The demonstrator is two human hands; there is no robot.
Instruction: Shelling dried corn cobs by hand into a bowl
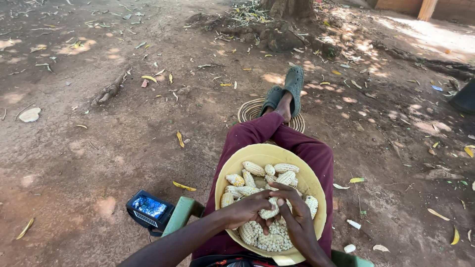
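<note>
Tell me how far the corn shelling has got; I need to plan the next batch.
Done: loose kernels piled at the near side of the yellow bowl. In hand: left hand and right hand grip one cob. Left: several whole cobs behind.

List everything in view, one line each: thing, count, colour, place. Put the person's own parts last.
basin: one, yellow, on the lap.
corn cobs: about ten, pale yellow, in the basin.
loose kernels: a heap, pale, near side of the basin.
small device: one, black with a lit screen, beside the green seat.
woven mat: one, tan, under the feet.
tree base: one, brown, top centre.
sandals: two, green, on crossed feet.
left hand: grip on a cob.
right hand: grip on the same cob.
</note>
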